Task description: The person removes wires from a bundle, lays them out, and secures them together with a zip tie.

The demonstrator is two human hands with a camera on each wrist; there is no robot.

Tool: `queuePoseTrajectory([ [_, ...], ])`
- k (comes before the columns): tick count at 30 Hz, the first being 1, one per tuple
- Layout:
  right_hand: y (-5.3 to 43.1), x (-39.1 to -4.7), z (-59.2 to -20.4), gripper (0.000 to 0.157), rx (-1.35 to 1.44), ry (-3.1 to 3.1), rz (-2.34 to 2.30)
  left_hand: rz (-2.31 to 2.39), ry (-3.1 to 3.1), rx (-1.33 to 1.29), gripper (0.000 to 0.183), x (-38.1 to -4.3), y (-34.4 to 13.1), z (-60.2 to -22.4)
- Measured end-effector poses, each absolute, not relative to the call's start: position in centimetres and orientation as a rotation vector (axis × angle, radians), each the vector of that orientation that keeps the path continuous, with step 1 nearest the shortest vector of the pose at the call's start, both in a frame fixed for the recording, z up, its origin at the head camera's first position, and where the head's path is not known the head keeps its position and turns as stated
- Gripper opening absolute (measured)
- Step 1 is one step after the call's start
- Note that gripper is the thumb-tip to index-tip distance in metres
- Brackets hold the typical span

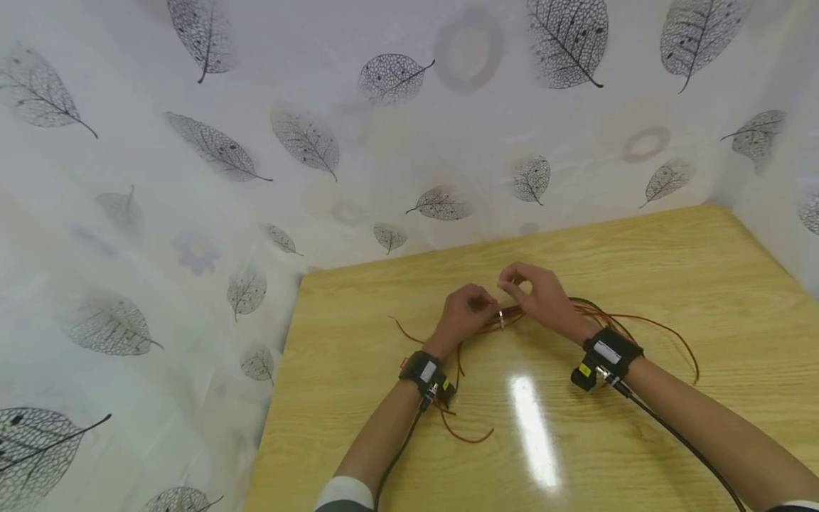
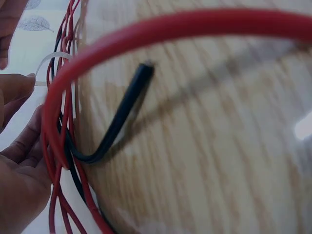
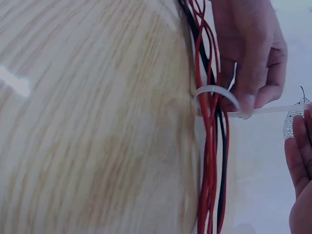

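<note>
A white cable tie [image 3: 217, 89] loops loosely around a bundle of red wires [image 3: 208, 165] and black wires [image 3: 223, 170]. Thumb and finger of my left hand [image 1: 466, 313] pinch the tie beside the bundle, where its two ends meet. The tie's straight tail runs to the fingertips of my right hand [image 1: 544, 299], which pinches it, partly cut off in the right wrist view. In the left wrist view, a bent black wire end [image 2: 119, 112] sticks out below a red wire [image 2: 195, 24] close to the camera.
The wires lie on a wood-grain table [image 1: 358, 441], their loose ends spreading left and right. Behind the table hangs a pale sheet [image 1: 384, 156] with a leaf print. Both wrists wear black camera straps [image 1: 612, 350] with cables running back along the arms.
</note>
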State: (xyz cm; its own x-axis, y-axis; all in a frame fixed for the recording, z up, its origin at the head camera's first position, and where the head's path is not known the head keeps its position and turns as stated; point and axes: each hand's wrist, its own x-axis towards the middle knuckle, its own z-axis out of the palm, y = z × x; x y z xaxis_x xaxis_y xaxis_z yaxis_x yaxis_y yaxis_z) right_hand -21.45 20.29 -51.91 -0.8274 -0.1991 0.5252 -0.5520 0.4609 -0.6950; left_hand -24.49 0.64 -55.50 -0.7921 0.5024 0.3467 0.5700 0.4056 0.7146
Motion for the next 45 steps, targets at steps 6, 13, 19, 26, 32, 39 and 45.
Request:
queuePoseTrajectory([
  [6,20.1,-21.3,-50.5,0.004,0.647,-2.312,1.316,-1.364,-2.597,-1.012,0.009,-24.7,0.4,-55.7],
  [13,20.0,-21.4,-49.9,0.004,0.66,-2.271,1.323,-1.326,-2.647,-1.035,0.012,-24.6,0.3,-55.5],
  [19,19.8,-21.2,-49.2,0.005,0.645,-2.27,1.324,-1.263,-2.661,-1.061,0.011,-25.0,0.4,-55.8],
  [26,19.7,-21.2,-48.9,0.005,0.625,-2.269,1.321,-1.216,-2.657,-1.111,0.008,-25.3,0.5,-55.9],
  [32,19.6,-21.2,-48.5,0.006,0.603,-2.25,1.33,-1.189,-2.679,-1.129,0.004,-25.2,0.5,-55.7],
  [39,19.5,-20.8,-48.6,0.007,0.566,-2.24,1.29,-1.05,-2.701,-1.159,0.009,-24.9,0.7,-55.2],
  [45,19.2,-20.3,-48.4,0.007,0.539,-2.227,1.274,-0.961,-2.725,-1.217,0.004,-25.1,0.9,-55.3],
])
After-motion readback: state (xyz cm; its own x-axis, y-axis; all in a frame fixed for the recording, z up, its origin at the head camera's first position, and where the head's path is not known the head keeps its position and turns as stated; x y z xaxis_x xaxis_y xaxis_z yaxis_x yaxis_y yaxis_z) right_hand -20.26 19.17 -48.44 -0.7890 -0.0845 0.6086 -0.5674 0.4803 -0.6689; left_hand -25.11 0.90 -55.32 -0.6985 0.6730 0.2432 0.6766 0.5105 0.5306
